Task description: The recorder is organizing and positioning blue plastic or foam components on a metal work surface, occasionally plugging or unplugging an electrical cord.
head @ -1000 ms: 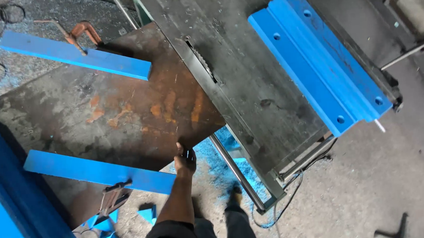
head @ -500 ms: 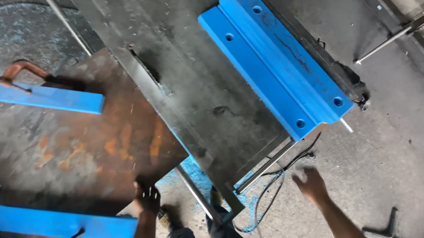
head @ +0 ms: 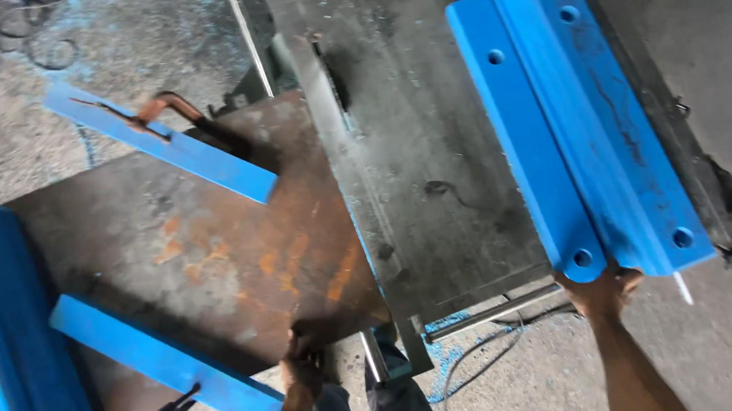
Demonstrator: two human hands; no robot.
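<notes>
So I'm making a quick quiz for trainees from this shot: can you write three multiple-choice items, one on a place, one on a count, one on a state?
1. Where is the right hand?
A. at the near end of the blue beam
B. on the rusty plate
C. on the floor

2. How many round holes show in the beam?
A. one
B. four
C. seven

3. What is the left hand doing?
A. hanging free
B. gripping the plate's near edge
C. holding a hammer

Answers:
1 A, the hand sits under the beam's near end.
2 B, two holes show at each end.
3 B, its fingers curl on the plate's edge.
</notes>
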